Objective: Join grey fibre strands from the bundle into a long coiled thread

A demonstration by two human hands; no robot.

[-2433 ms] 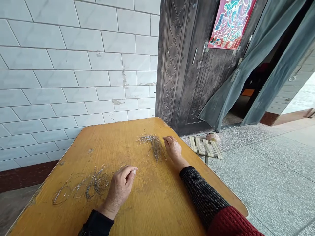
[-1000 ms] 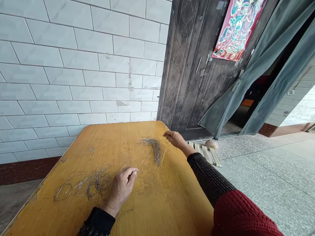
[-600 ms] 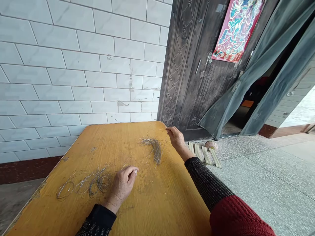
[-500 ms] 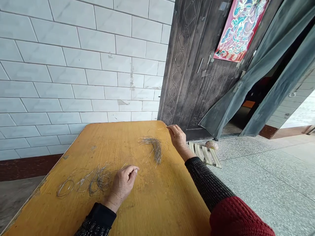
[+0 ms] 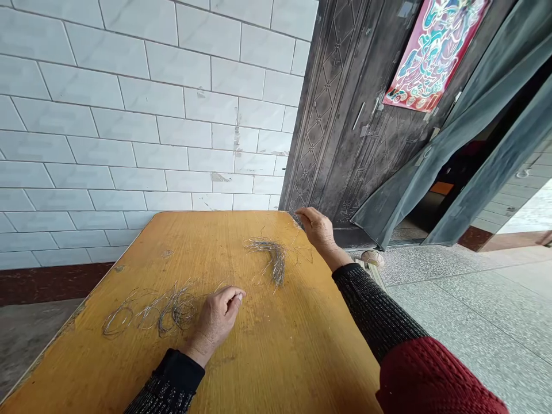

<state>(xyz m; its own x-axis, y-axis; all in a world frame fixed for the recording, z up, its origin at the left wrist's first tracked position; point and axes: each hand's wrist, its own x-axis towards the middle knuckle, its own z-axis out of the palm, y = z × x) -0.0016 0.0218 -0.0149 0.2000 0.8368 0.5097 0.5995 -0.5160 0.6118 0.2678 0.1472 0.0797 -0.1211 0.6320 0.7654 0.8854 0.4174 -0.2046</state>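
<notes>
On the yellow wooden table, my left hand rests with thumb and forefinger pinched together. Whatever is in that pinch is too thin to make out. Beside it on the left lie loose loops of thin metal wire. My right hand is raised over the table's far right corner, its fingertips also pinched, and any strand in them cannot be seen. A bent bundle of thin wires lies between the two hands, a few stray strands sticking out near the right wrist.
A white tiled wall stands behind the table. To the right are a dark carved door with a colourful poster and a grey-green curtain. A slatted seat with a round object is beyond the right edge.
My right hand has moved slightly up and to the right, away from the left. My left hand stays almost in place, still pinched. The view has shifted a little.
</notes>
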